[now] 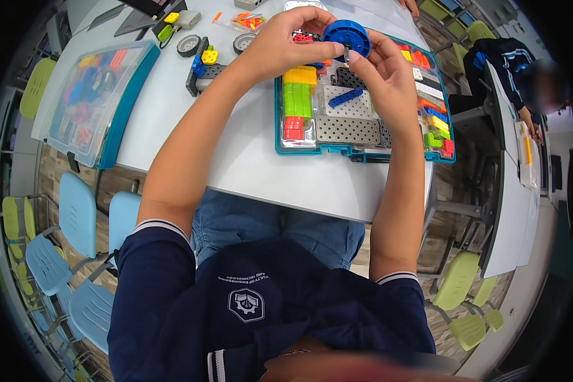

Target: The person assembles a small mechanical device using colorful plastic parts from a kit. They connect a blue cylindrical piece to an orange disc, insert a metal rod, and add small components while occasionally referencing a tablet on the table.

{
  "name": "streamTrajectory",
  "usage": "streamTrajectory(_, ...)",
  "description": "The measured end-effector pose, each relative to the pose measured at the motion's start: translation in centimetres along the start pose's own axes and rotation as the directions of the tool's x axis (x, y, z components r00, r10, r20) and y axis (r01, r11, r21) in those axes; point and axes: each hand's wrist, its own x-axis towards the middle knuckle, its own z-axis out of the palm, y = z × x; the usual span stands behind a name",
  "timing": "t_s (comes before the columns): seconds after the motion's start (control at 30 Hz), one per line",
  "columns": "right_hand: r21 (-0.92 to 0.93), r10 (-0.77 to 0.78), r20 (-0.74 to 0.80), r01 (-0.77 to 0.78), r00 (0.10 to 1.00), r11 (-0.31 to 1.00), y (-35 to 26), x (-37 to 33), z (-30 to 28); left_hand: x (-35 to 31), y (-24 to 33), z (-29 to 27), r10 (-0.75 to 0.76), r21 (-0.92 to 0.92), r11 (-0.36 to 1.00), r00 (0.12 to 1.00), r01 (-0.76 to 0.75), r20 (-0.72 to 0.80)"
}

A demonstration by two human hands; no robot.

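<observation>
Over the parts box, a round blue plastic wheel (345, 30) is held up between both my hands. My left hand (285, 39) grips its left side, with the thumb near the hub. At the right side my right hand (388, 75) is closed on the wheel, its thumb by a short greyish pin (346, 55) standing out of the hub. How deep the pin sits cannot be seen. Below lies the open teal-edged parts box (278, 127), sorted with yellow, green, red and grey building pieces. A blue beam (346, 97) rests on a light grey perforated plate.
Left on the white table (172, 137) stands a closed clear-lidded parts case (76, 95). A partly built model (204, 69), grey wheels (188, 44) and a bag of orange pieces (248, 22) lie toward the back. Another person (506, 63) sits at a table to the right. Blue chairs (76, 204) stand left.
</observation>
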Motion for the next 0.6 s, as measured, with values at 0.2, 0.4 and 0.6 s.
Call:
streamTrajectory(0.2, 0.008, 0.021, -0.029, -0.021, 0.999, 1.000, -0.4, -0.1, -0.1, 0.0, 0.3, 0.3, -0.078, -0.086, 0.993, 0.997, 0.078, 0.004)
streamTrajectory(0.4, 0.083, -0.019, -0.083, 0.026, 0.996, 0.996, 0.1, 0.1, 0.4, 0.1, 0.0, 2.0, -0.045, -0.273, 0.962, 0.998, 0.031, -0.044)
streamTrajectory(0.6, 0.097, -0.024, -0.184, 0.043, 0.983, 0.994, 0.9, -0.1, 1.9, -0.3, 0.3, 3.6, -0.042, -0.256, 0.967, 0.988, 0.003, -0.150)
